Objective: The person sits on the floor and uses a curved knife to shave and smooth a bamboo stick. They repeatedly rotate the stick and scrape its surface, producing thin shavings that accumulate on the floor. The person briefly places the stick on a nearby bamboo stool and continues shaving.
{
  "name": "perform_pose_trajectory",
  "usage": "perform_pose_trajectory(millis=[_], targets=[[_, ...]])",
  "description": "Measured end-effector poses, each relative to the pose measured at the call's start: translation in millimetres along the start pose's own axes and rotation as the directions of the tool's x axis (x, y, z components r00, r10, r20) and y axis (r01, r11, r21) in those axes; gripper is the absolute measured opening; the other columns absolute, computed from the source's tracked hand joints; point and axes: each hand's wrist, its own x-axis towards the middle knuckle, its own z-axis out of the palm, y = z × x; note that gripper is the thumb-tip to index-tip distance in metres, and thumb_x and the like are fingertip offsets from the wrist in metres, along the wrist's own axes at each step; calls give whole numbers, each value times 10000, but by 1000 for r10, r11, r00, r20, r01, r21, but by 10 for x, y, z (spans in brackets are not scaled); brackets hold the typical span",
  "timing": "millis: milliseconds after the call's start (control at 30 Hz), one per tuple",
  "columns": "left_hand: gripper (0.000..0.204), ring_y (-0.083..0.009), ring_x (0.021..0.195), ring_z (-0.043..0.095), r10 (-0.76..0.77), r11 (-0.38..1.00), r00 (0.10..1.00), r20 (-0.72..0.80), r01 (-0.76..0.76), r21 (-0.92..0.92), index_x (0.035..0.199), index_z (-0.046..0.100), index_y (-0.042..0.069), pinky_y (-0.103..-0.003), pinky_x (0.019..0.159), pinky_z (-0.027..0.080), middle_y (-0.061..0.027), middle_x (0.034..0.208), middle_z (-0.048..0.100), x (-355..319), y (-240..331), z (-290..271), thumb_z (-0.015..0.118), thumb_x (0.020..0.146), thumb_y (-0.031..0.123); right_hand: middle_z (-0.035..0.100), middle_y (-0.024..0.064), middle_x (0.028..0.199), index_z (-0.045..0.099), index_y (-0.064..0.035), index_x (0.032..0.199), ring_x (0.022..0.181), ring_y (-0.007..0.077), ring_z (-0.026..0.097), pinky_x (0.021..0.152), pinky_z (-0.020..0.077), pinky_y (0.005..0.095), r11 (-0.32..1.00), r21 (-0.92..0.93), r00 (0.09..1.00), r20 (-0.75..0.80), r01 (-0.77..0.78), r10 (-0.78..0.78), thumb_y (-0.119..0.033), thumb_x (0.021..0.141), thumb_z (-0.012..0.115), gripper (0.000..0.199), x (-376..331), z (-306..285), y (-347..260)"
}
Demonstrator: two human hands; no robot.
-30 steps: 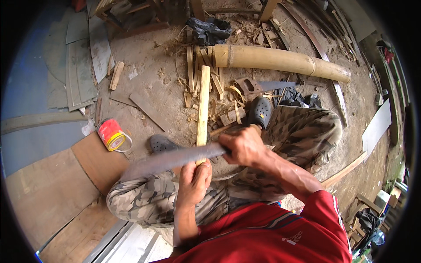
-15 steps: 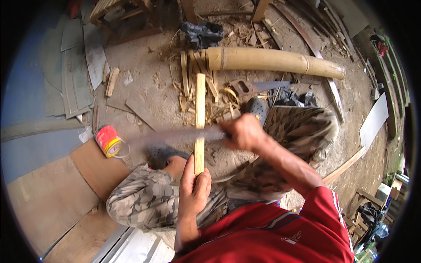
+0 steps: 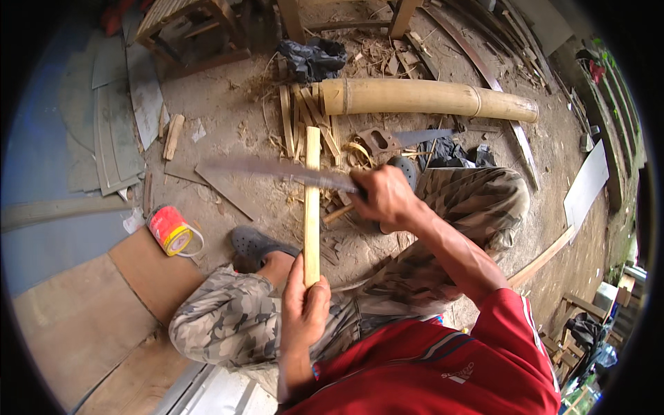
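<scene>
My left hand is wrapped round the lower end of a pale bamboo strip that points away from me. My right hand grips the handle of a machete, and its long dark blade, blurred by motion, lies across the upper half of the strip. I cannot tell whether the edge bites into the bamboo. Beyond the strip's far end lie several split bamboo pieces, beside a thick bamboo pole.
A handsaw lies below the pole, near black plastic. To the left stands a red and yellow can by brown boards. A wooden stool is at the far left. My legs are bent around the work.
The machete has moved up along the strip, away from my left hand, and its blade now slants. My right hand has risen slightly. The left hand keeps its hold.
</scene>
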Motion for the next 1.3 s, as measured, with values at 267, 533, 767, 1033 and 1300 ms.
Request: perform_pose_trajectory(millis=[267,533,767,1033,1300], targets=[[519,-39,627,419,-3,989,993,116,-15,147,1443,400,-16,-192,540,362,10,777,496,-144,-48,-287,472,930,-4,649,179,650,689,-35,811,566,319,646,561,506,432,948,-118,931,-260,-294,256,-249,899,600,248,60,158,580],[506,-56,616,358,298,846,954,7,-267,462,1477,402,11,-216,536,345,21,722,410,203,17,-222,546,1000,100,610,188,654,661,20,878,576,296,607,593,470,399,904,258,920,-106,-341,378,-270,931,619,297,-91,-59,114],[510,-63,629,364,287,831,958,3,-251,496,1481,394,8,-226,546,359,6,724,418,222,37,-123,539,1002,102,628,116,606,618,-45,784,465,247,606,489,521,408,972,200,990,-100,121,-103,-119,758,624,79,-333,343,0],[560,-63,678,425,264,844,964,11,-237,481,1469,370,-37,-233,577,388,-2,783,481,163,-86,-110,579,955,38,641,85,662,606,-91,798,588,303,642,512,484,436,964,121,971,-54,239,-234,-201,715,693,163,-297,312,-336],[661,-28,657,329,175,964,984,-42,-162,210,1476,378,-6,-169,588,352,56,767,343,147,-59,14,613,865,-98,665,59,667,655,-123,848,510,280,616,497,501,426,949,85,953,-14,302,-302,-200,708,682,162,-236,188,-320]])
